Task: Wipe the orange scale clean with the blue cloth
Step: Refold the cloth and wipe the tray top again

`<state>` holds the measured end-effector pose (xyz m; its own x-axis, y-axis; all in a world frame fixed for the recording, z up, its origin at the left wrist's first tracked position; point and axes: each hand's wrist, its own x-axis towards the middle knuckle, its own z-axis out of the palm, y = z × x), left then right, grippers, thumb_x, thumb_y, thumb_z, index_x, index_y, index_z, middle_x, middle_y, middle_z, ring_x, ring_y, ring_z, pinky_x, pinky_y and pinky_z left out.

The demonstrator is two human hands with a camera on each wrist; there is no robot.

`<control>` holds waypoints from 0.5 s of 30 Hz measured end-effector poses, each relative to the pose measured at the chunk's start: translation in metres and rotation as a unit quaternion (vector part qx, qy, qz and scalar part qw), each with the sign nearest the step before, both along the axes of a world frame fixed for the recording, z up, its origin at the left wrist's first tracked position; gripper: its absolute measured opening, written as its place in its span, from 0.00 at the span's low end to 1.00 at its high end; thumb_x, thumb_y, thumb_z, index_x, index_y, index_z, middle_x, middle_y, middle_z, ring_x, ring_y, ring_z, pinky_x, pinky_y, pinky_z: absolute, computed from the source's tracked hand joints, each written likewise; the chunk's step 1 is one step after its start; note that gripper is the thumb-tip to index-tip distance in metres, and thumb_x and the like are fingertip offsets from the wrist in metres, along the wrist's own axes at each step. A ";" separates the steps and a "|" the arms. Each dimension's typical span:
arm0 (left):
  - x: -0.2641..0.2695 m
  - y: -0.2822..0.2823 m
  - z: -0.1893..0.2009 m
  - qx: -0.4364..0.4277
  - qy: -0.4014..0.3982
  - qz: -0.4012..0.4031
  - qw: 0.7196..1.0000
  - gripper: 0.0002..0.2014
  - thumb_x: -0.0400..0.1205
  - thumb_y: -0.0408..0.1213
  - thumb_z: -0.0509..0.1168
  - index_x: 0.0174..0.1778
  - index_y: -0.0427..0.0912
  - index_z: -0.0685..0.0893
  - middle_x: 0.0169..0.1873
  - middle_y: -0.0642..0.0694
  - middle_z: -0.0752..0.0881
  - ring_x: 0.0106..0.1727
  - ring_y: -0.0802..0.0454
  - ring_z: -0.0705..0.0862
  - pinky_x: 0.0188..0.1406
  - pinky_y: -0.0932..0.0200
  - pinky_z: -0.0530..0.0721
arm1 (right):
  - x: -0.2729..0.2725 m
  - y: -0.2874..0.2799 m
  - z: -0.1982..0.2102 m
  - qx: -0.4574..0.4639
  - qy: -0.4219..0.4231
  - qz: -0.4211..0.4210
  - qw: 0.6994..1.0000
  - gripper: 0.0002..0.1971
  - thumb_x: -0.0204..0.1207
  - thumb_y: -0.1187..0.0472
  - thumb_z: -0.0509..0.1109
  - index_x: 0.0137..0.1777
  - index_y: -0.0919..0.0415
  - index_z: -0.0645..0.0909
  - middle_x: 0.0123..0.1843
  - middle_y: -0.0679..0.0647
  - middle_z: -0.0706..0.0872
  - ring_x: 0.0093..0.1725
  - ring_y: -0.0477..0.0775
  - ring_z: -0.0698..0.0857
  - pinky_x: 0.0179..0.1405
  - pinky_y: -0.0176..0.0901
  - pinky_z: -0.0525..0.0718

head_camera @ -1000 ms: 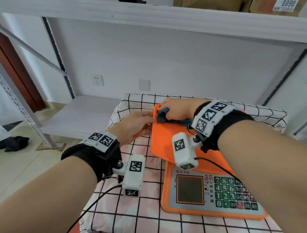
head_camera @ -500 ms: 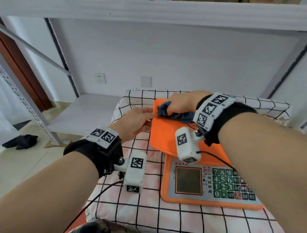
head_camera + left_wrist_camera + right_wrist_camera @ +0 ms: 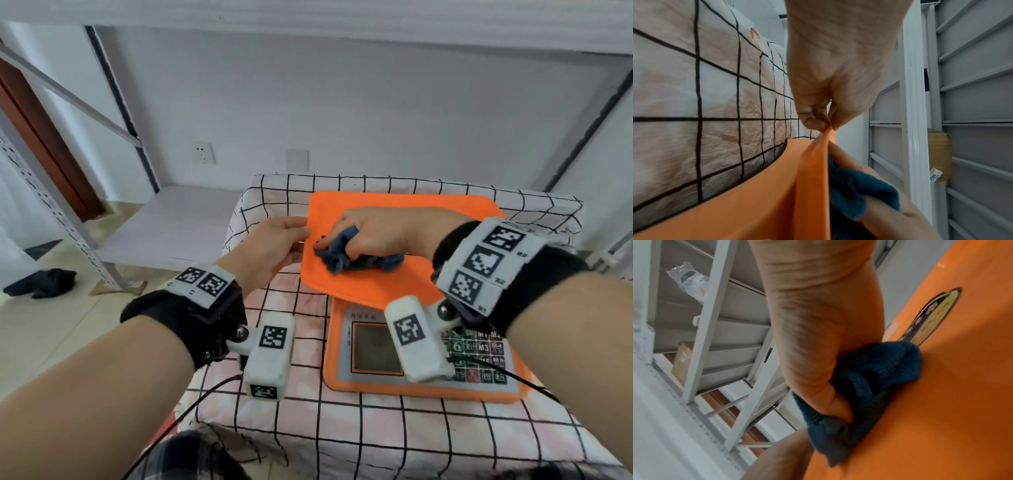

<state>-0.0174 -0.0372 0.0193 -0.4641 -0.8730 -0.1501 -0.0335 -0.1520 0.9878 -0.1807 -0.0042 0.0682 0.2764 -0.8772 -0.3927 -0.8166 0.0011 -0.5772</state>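
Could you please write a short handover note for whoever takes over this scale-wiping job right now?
Left hand: pinches the left edge of the orange scale platform to steady it.
Right hand: grip closed round the bunched blue cloth, pressed on the platform's left part.
The scale sits on the checked sheet, keypad nearest the person.
Done: wiping of the platform is under way; how much is clean cannot be told.
Left: likely the rest of the platform, then the display and keypad panel, which the cloth is not touching now.
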 end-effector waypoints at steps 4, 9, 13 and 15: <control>0.003 0.009 -0.002 0.018 -0.013 0.020 1.000 0.09 0.85 0.29 0.58 0.51 0.37 0.83 0.38 0.44 0.86 0.25 0.58 0.84 0.25 0.64 0.83 | 0.008 -0.009 -0.008 -0.119 0.150 0.006 0.981 0.15 0.77 0.61 0.61 0.53 0.46 0.86 0.51 0.53 0.82 0.48 0.60 0.82 0.38 0.43 0.86; 0.006 0.017 -0.005 0.006 -0.035 0.033 0.999 0.10 0.84 0.28 0.58 0.57 0.36 0.82 0.39 0.42 0.86 0.28 0.55 0.83 0.26 0.64 0.84 | 0.017 0.003 -0.022 -0.188 0.131 -0.019 0.973 0.14 0.74 0.57 0.68 0.26 0.50 0.76 0.29 0.47 0.76 0.38 0.56 0.77 0.38 0.46 0.74; 0.007 0.019 -0.004 -0.028 -0.057 0.038 0.997 0.09 0.84 0.26 0.57 0.49 0.37 0.84 0.36 0.43 0.83 0.23 0.58 0.78 0.23 0.66 0.80 | 0.028 0.032 -0.024 -0.184 0.099 -0.009 0.978 0.17 0.72 0.53 0.70 0.24 0.50 0.70 0.31 0.47 0.75 0.38 0.56 0.76 0.44 0.53 0.78; 0.007 0.020 -0.003 -0.044 -0.072 0.033 0.996 0.12 0.84 0.25 0.56 0.44 0.39 0.83 0.34 0.42 0.83 0.24 0.57 0.77 0.27 0.64 0.78 | 0.029 0.044 -0.022 -0.190 0.077 0.011 0.979 0.11 0.73 0.56 0.69 0.29 0.53 0.77 0.38 0.54 0.81 0.42 0.59 0.79 0.48 0.57 0.81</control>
